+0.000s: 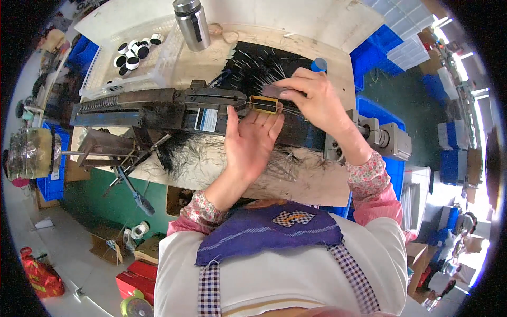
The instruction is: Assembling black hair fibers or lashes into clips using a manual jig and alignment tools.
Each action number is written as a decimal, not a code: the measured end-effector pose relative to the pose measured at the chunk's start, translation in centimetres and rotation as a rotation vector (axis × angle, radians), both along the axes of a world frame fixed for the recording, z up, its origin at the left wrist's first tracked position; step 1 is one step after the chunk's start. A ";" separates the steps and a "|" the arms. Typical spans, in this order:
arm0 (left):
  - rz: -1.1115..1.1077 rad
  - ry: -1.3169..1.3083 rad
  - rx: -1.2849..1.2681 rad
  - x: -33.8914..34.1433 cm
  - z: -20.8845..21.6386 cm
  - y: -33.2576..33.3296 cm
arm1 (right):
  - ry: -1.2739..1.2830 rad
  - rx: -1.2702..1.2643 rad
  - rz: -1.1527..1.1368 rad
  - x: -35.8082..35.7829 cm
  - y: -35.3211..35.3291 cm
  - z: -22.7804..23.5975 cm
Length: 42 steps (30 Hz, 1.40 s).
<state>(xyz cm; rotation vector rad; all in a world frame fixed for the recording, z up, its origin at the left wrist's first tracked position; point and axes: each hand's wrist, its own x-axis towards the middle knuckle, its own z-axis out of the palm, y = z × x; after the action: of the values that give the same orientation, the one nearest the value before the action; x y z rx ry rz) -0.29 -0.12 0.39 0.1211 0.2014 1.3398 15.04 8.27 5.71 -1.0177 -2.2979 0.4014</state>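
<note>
My left hand [248, 148] lies palm up beside the machine, its fingers stretched toward a small yellow rectangular frame [264, 104] at the end of a dark metal bench machine [158, 105]. Its fingertips reach the frame's near edge; whether they bear on it I cannot tell. Just above the frame, my right hand [317, 98] pinches a small flat grey-brown block [272, 91] between thumb and fingers. Thin pale strands run by the right fingers. Behind the frame spreads a heap of black bristles [253, 61] on a dark sheet, with pale strands among them.
A clear plastic basket [161, 74] with several black-and-white round pieces stands at the back left, near a steel flask [191, 26]. Loose bristles [182, 156] litter the wooden tabletop. A blue cap [319, 65] sits beyond my right hand. Metal fittings [383, 136] stand at the right edge.
</note>
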 end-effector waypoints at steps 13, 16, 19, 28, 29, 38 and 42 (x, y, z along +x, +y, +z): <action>0.050 0.171 -0.038 0.0 0.2 -0.4 | -0.137 0.062 0.068 -0.5 -0.9 0.2; 0.015 0.178 -0.017 -0.1 0.3 -0.2 | -0.144 0.129 0.069 0.0 -1.0 -0.2; 0.004 0.144 -0.041 -0.3 0.4 0.2 | -0.146 0.149 0.103 0.2 -0.1 0.0; 0.044 0.095 -0.044 -0.9 0.9 -0.4 | -0.026 0.070 0.017 -0.8 0.2 0.5; 0.051 0.090 -0.043 -0.9 0.8 -0.5 | -0.013 0.028 0.039 -0.8 0.3 0.4; 0.038 0.061 -0.076 -0.9 0.6 -0.3 | -0.145 0.040 0.086 -0.6 0.4 0.0; 0.075 0.136 -0.072 -0.9 0.3 -0.6 | 0.071 0.044 -0.060 -0.4 -1.0 1.9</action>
<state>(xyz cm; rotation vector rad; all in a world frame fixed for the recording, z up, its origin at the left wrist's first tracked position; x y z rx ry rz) -1.15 -0.76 0.65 0.1451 0.3713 1.3983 14.63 7.25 7.62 -1.0317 -2.1983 0.3557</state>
